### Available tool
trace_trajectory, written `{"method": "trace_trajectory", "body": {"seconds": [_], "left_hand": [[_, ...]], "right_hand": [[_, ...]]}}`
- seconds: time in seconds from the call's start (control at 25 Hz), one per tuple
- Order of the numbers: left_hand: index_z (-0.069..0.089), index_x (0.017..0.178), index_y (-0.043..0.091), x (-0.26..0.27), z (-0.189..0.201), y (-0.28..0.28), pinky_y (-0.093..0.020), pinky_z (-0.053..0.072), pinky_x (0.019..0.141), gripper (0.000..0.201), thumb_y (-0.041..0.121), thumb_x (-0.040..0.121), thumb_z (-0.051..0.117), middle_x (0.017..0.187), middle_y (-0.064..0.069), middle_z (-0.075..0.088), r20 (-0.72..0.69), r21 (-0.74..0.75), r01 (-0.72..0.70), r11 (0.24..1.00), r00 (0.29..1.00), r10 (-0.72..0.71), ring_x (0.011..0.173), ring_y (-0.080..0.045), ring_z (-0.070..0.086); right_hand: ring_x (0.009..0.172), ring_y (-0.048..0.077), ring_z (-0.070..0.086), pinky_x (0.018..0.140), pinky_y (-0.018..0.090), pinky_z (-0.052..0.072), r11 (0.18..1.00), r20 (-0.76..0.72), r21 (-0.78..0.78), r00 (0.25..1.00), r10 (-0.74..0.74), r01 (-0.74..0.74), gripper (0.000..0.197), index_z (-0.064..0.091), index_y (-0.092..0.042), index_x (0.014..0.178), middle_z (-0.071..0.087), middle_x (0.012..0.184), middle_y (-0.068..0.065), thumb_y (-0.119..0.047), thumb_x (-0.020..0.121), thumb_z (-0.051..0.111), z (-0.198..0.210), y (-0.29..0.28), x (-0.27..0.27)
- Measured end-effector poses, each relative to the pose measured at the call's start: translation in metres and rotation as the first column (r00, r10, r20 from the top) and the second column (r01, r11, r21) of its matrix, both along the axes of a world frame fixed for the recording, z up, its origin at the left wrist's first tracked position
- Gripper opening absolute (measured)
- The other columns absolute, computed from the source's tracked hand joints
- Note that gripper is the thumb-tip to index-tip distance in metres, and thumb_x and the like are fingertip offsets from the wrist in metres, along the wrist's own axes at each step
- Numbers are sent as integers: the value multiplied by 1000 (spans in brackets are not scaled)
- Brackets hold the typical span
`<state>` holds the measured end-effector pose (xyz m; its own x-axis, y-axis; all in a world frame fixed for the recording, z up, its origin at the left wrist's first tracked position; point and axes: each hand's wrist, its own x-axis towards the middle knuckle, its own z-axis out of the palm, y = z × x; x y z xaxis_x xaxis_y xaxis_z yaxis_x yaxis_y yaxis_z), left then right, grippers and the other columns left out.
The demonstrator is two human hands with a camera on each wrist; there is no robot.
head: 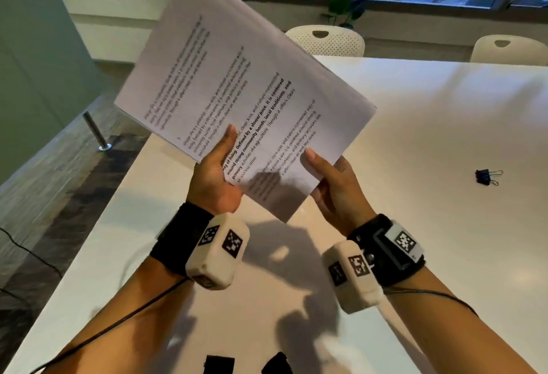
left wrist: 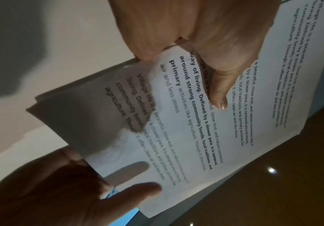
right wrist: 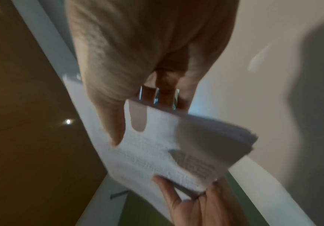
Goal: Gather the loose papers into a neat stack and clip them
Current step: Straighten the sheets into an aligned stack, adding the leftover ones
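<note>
A stack of printed white papers (head: pixel 237 83) is held up off the white table (head: pixel 415 124), tilted away to the upper left. My left hand (head: pixel 218 166) grips its lower left edge, thumb on the printed face (left wrist: pixel 218 85). My right hand (head: pixel 329 183) grips the lower right edge, thumb on top (right wrist: pixel 114 122) and fingers behind. The sheets (left wrist: pixel 176 122) look roughly squared; their corner edges (right wrist: pixel 234 137) show several layers. A black binder clip (head: pixel 486 177) lies on the table far to the right, apart from both hands.
Two white chairs (head: pixel 326 40) stand at the table's far side under the windows. The table's left edge runs diagonally, with dark floor and a metal post (head: pixel 95 132) beyond it. Black objects (head: pixel 219 364) poke in at the near edge.
</note>
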<state>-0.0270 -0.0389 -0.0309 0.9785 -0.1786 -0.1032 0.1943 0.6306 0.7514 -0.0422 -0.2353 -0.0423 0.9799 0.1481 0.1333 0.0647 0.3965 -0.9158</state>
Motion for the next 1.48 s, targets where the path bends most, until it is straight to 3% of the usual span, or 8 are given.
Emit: {"method": "trace_trajectory", "body": {"seconds": [0.16, 0.4, 0.56, 0.6, 0.72, 0.8, 0.92, 1.48], "left_hand": [[57, 139, 6, -3, -4, 1, -53, 46, 107, 51, 31, 94, 59, 137, -20, 62, -7, 40, -66, 997, 998, 66, 125, -36, 62], [81, 94, 12, -3, 3, 70, -34, 62, 76, 20, 23, 84, 67, 101, -6, 79, 24, 30, -205, 978, 979, 204, 90, -20, 77], [76, 104, 11, -12, 0, 82, -27, 61, 69, 41, 39, 73, 74, 101, -6, 78, 29, 297, 64, 953, 997, -76, 80, -18, 75], [75, 104, 11, -13, -4, 75, -26, 60, 65, 34, 34, 79, 71, 97, -7, 79, 23, 437, 82, 895, 994, -102, 77, -18, 75], [71, 107, 13, -19, -14, 52, -38, 59, 82, 25, 22, 84, 73, 101, -8, 79, 58, 674, -12, 739, 998, -36, 87, -23, 76], [71, 110, 13, -19, -16, 51, -43, 57, 89, 26, 19, 85, 74, 105, -8, 79, 126, 671, -107, 733, 992, 28, 95, -25, 75], [72, 105, 16, -18, -2, 53, -36, 60, 87, 23, 8, 83, 73, 106, -5, 79, 225, 548, -214, 809, 969, 104, 95, -21, 75], [75, 96, 35, -31, -20, 49, -47, 56, 92, 40, 31, 59, 92, 99, 3, 79, 300, 585, -260, 768, 949, 94, 95, -16, 74]], "right_hand": [[122, 38, 65, 102, 61, 49, 986, 32, -142, 996, -81, 85, 33, 56, -12, 132, 66, 134, 17, -11, 99, 59, -2, -6, 5], [115, 35, 69, 97, 47, 56, 971, -122, -237, 992, -34, 4, 39, 59, -9, 128, 66, 134, 19, -10, 89, 65, 2, -82, 4], [96, 65, 47, 97, 86, 16, 905, -141, -423, 990, -25, -37, 50, 71, -21, 117, 67, 124, 23, -39, 73, 87, -9, -106, 8], [80, 61, 41, 73, 51, 30, 889, -135, -456, 991, -19, -45, 44, 72, -21, 113, 66, 120, 27, -40, 76, 85, -10, -103, 8], [52, 34, 34, 47, 29, 40, 834, -74, -552, 997, -22, -23, 9, 71, -17, 102, 66, 86, 18, -20, 94, 67, -3, -94, 2], [57, 39, 51, 61, 38, 53, 845, 16, -532, 999, -38, 41, 9, 73, -23, 94, 70, 73, 8, -16, 94, 67, 5, -90, -4], [101, 35, 72, 92, 51, 57, 888, 89, -449, 994, -65, 98, 18, 78, -33, 98, 78, 107, 5, -20, 86, 71, 14, -89, -7], [97, 21, 76, 81, 33, 62, 864, 107, -494, 993, -49, 96, 37, 70, -22, 110, 79, 107, 1, -15, 75, 79, -10, -87, -13]]}}
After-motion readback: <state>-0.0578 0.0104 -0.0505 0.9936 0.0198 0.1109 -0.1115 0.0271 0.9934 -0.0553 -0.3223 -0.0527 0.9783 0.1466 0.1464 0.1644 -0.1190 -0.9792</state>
